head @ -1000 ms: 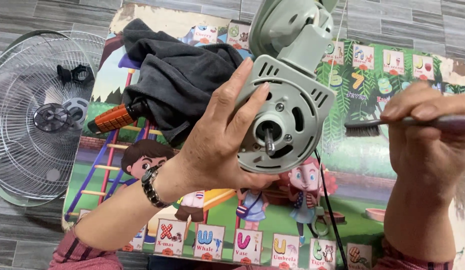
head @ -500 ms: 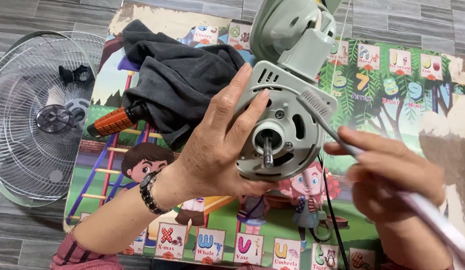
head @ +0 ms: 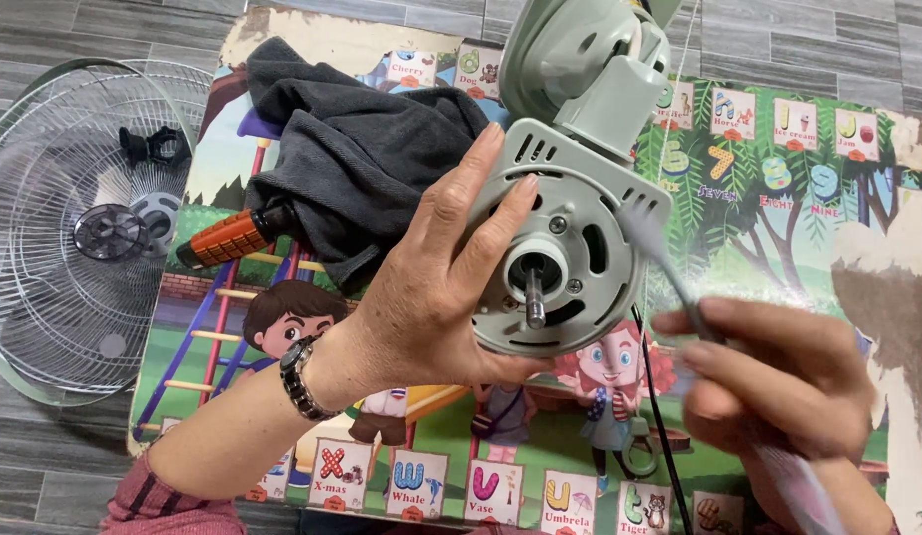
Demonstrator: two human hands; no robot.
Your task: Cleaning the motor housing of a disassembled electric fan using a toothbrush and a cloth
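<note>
My left hand (head: pixel 431 277) grips the left side of a pale green fan motor housing (head: pixel 570 248), held up with its metal shaft (head: pixel 533 294) pointing toward me. A watch sits on that wrist. My right hand (head: pixel 778 381) holds a thin brush (head: pixel 659 253) by its handle. The blurred bristle end lies against the housing's right rim. A black power cord (head: pixel 651 396) hangs down from the motor.
A colourful children's alphabet mat (head: pixel 778 198) covers the tiled floor. A dark grey cloth (head: pixel 352 149) lies on it over an orange-handled tool (head: pixel 228 238). At the left lies a wire fan guard (head: pixel 74 228) with black plastic parts (head: pixel 149 147) inside.
My right hand swung the brush from a level hold at the right down to the housing's right rim. It now brushes there. My left hand kept the motor still.
</note>
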